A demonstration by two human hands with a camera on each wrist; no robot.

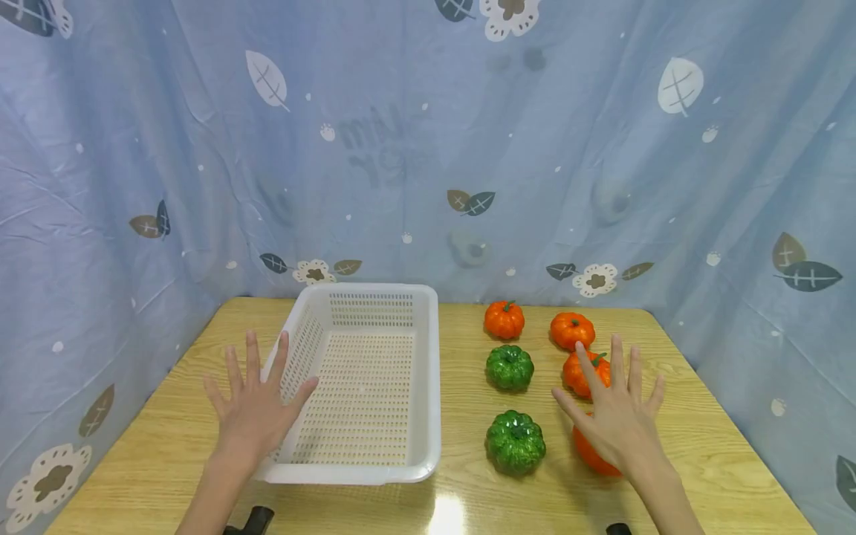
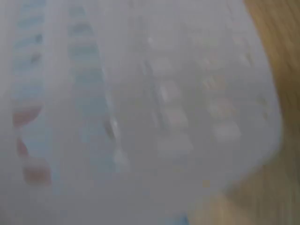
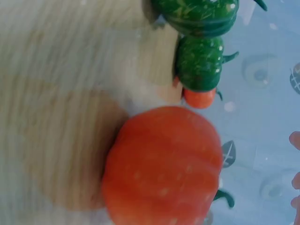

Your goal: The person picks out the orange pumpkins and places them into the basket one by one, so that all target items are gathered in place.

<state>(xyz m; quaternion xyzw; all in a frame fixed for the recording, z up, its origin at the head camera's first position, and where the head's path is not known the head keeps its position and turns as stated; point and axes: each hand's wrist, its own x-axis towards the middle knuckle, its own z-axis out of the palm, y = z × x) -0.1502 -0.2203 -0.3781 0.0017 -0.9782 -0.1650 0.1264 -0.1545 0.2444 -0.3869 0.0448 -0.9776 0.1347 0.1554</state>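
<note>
My left hand (image 1: 257, 416), fingers spread, hovers over the left side of a white perforated plastic basket (image 1: 426, 371) and holds nothing. Blurred and close, the basket wall (image 2: 136, 140) fills most of the left wrist view. Spread fingers also mark my right hand (image 1: 618, 420), above an orange pumpkin (image 1: 591, 453) that it partly hides. That pumpkin (image 3: 164, 168) looms large in the right wrist view. Just beyond the right fingers are two more orange pumpkins, one partly covered (image 1: 575, 371) and one farther back (image 1: 572, 331). Left of this hand sit two green pumpkins, one nearer (image 1: 515, 443), one farther (image 1: 510, 367).
Another small orange pumpkin (image 1: 504, 319) stands at the back of the wooden table (image 1: 461, 401), right of the basket. A blue patterned curtain (image 1: 414, 148) hangs behind the table and along both sides. Dark objects (image 1: 257, 520) show near the wrists at the bottom edge.
</note>
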